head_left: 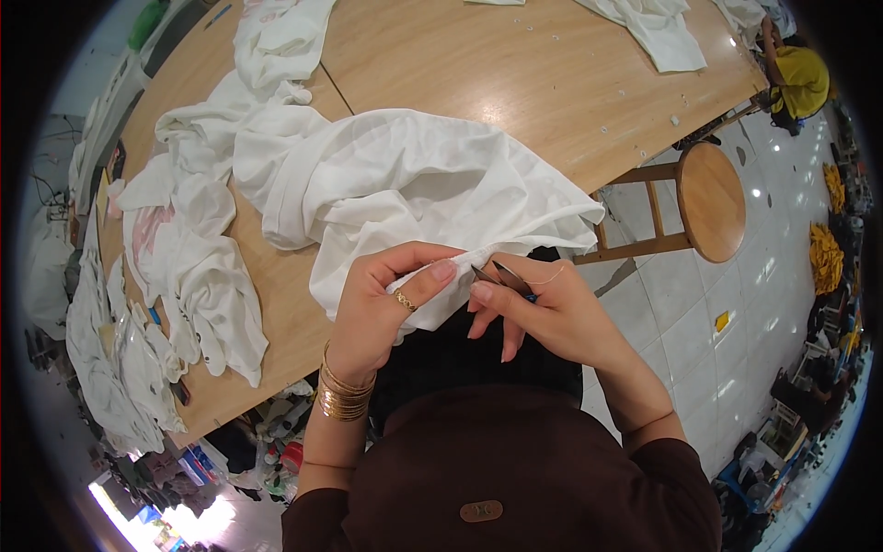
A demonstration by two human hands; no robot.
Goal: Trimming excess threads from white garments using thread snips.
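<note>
A white garment [405, 170] lies bunched over the table's near edge, part of it hanging toward my lap. My left hand [382, 293], with a ring and several gold bangles, pinches the cloth's edge between thumb and fingers. In my right hand [558, 311] is a small pair of thread snips [509, 281] with dark blades. Their tips point at the cloth edge beside my left thumb, and the blades stand a little apart. A thin white thread curves over the back of my right hand. The lower part of the snips is hidden by my fingers.
More white garments [198, 267] are heaped along the left of the wooden table [543, 83], and another lies at its far right [662, 37]. A wooden stool [713, 202] stands on the tiled floor to the right. Beyond, at far right, sits a person in yellow [800, 83].
</note>
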